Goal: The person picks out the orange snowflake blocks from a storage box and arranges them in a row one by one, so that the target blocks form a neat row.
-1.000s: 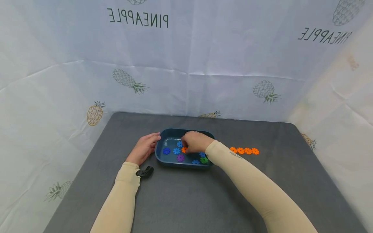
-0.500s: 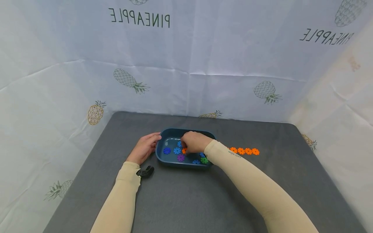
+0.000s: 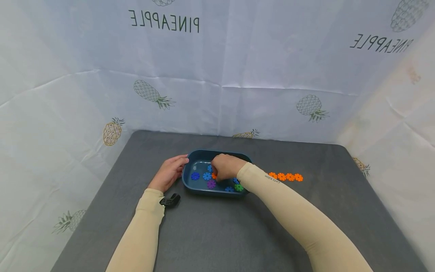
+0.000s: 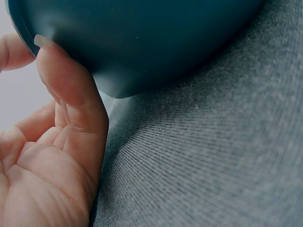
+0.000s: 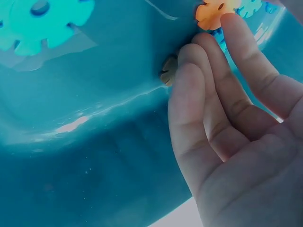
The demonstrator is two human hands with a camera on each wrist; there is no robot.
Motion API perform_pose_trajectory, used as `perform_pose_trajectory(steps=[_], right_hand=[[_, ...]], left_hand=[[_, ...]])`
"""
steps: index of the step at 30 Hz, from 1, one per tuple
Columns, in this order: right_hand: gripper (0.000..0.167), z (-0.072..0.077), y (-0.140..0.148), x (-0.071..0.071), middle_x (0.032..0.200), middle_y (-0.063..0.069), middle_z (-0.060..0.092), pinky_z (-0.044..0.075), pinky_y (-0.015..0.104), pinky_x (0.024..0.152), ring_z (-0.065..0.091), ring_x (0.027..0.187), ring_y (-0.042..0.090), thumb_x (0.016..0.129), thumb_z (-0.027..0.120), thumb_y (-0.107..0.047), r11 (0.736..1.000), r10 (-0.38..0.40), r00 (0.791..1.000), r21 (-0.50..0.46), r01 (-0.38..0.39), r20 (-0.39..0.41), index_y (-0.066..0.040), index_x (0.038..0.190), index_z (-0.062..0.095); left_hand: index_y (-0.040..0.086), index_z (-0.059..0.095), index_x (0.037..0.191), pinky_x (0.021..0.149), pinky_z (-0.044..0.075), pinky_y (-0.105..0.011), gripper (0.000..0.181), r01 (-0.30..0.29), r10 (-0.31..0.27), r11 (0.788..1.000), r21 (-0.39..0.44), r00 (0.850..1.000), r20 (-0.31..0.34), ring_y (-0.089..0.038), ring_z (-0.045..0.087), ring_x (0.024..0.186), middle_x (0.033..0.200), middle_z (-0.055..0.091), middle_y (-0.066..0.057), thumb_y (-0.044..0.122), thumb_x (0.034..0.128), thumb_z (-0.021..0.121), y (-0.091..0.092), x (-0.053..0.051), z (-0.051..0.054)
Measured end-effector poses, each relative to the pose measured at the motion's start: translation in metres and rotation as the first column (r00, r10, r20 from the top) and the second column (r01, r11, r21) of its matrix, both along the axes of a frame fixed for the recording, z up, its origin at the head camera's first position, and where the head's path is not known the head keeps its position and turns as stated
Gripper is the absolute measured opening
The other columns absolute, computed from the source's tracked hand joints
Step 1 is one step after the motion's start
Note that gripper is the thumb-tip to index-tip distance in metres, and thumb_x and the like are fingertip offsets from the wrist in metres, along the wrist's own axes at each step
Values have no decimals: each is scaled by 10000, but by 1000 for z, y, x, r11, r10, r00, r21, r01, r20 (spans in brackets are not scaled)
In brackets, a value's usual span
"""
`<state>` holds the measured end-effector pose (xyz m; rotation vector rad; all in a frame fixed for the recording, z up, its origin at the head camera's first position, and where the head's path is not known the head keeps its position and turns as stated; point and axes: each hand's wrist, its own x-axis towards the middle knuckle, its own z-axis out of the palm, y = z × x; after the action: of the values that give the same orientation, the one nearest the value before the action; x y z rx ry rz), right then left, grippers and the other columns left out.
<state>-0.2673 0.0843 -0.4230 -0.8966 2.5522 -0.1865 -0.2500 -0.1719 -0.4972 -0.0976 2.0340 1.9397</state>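
Note:
A dark blue tray lies on the grey table, holding several small notched plastic discs. At its left end my left hand grips the rim; in the left wrist view the thumb lies against the outer wall. My right hand reaches down inside the tray. Its index fingertip touches an orange disc, the thumb being mostly cut off at the frame corner. Around it lie a purple disc, blue discs and a green disc. One brownish disc sits behind the other fingers.
On the grey table, right of the tray, a row of orange discs lies partly behind the right forearm. A black band is at the left wrist. A pineapple-print cloth hangs behind and at the sides.
My right hand has barely moved, though it now covers more of the orange disc in the tray. The left hand stays at the tray's end. The whole view shifts slightly.

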Motion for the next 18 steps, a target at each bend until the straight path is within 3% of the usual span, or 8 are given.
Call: perform_pose_trajectory(steps=[8,14,18], right_hand=[[172,-2,-3,-1,983,4,719,610,342,869,644,864,148,930,873,-196,1000,19,999,-22,-20,-29,-126,1032,753],[205,-2,-4,-1,1067,25,758,621,372,933,666,902,159,950,838,-148,999,0,1000,-52,1,19,-95,1134,765],[217,-3,-2,-1,1072,2,741,614,353,905,658,905,151,955,833,-154,999,-28,998,-42,30,59,-122,1151,746]], left_hand=[[111,486,1628,996,580,-247,632,8,-8,1000,-3,1000,-13,-272,615,1367,1634,533,-128,388,1081,642,-1,1,-1],[110,480,1632,1012,579,-269,643,5,-5,1000,-9,1000,-19,-296,610,1380,1637,530,-133,397,1081,644,-1,1,-1],[114,483,1631,1011,583,-273,644,4,-4,1000,-4,1000,-13,-286,616,1371,1635,533,-130,396,1077,648,0,1,-1]])
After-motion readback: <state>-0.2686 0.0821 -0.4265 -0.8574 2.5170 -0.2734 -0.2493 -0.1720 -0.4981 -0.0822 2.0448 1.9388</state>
